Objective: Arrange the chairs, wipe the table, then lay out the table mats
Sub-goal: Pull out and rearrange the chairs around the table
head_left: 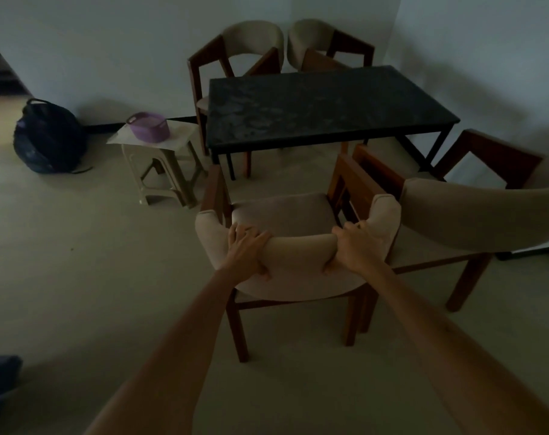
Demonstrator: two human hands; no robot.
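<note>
A beige padded chair (285, 211) with dark wooden legs stands in front of me, its seat facing the dark stone-topped table (323, 105). My left hand (246, 251) and my right hand (356, 248) both grip the top of its curved backrest, one on each side. A second beige chair (474, 215) stands close on the right, its wooden arm touching or nearly touching the first. Two more chairs (251, 45) (314, 39) stand at the table's far side against the wall. No table mats can be made out in the dim light.
A beige plastic stool (160, 171) left of the table carries a purple basket (147, 127) on a pale sheet. A dark backpack (49, 136) sits on the floor by the wall. Another wooden chair frame (499, 155) shows at the table's right end.
</note>
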